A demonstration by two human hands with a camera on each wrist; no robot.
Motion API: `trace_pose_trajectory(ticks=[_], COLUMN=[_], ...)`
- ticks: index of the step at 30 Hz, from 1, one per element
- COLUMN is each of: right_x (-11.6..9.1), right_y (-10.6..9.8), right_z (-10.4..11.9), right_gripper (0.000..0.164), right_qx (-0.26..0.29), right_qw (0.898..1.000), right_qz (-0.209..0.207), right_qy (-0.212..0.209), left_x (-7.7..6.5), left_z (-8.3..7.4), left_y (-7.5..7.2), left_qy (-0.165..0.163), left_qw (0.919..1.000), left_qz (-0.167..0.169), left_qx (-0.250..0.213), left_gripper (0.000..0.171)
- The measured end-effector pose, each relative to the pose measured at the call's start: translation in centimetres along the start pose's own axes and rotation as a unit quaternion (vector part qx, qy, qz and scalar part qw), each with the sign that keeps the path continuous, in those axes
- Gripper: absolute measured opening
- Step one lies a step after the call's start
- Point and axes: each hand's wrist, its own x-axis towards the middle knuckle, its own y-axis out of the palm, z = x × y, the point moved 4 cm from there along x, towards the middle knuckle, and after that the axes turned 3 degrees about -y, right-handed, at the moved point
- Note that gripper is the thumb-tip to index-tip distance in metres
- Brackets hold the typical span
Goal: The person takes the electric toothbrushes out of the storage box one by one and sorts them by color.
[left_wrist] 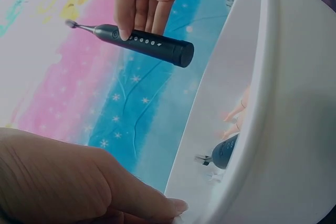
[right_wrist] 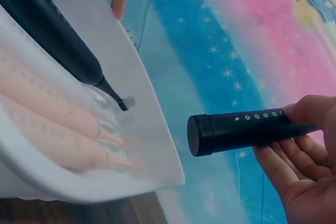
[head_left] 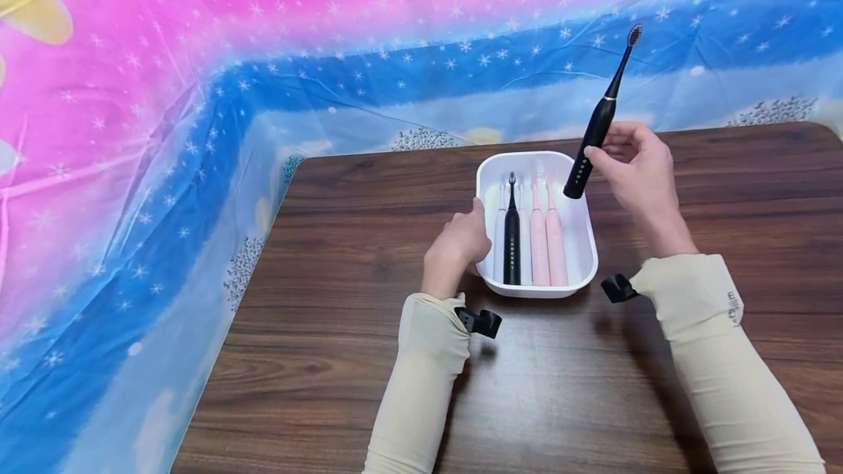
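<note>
My right hand (head_left: 637, 175) pinches a black electric toothbrush (head_left: 598, 126) by its handle, thumb across the front by the row of buttons. The toothbrush is tilted, brush head up, its base just above the right rim of a white bin (head_left: 590, 254). At the bin's left wall, my left hand (head_left: 459, 243) grips the rim, fingertip showing on the edge in the left wrist view. Inside the bin a second black toothbrush (head_left: 511, 240) lies beside two pink toothbrushes (head_left: 538, 243), heads away from me. White toothbrushes (head_left: 525, 240) lie on either side of the black one.
The bin stands on a dark wood-grain table (head_left: 329, 328). Behind and to the left hangs a pink and blue cloth (head_left: 395, 64) with snowflake prints. Black wrist cameras (head_left: 484, 322) sit on both cream sleeves (head_left: 428, 386).
</note>
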Motion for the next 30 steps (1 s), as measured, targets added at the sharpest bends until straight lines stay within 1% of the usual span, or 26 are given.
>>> trace_pose_trajectory(ticks=[4,9,17,22,30], right_x=[0.5,0.8,1.2,1.4,1.7], right_y=[-0.4,-1.0,-2.2,-2.7,-3.1], right_z=[-0.1,-0.2,-0.8,-1.6,-2.6], right_gripper=[0.03,0.029,0.033,0.032,0.032], right_qx=[0.013,0.019,-0.001,-0.011,-0.014], right_qw=[1.0,1.0,1.0,1.0,0.999], right_qz=[-0.01,-0.019,-0.022,-0.029,-0.039], right_qy=[-0.005,-0.005,0.001,0.003,0.0], left_x=[-0.1,-0.1,-0.2,-0.2,-0.2], left_z=[0.0,0.0,-0.1,-0.1,0.0], left_y=[0.0,0.1,0.1,0.0,0.0], left_qy=[-0.002,0.003,0.004,0.004,0.004], left_qw=[1.0,0.9999,1.0,1.0,0.9997], left_qz=[0.0,0.0,-0.004,-0.006,-0.001], left_qx=[-0.002,-0.013,-0.007,-0.002,-0.024], left_gripper=[0.07,0.07,0.07,0.07,0.071])
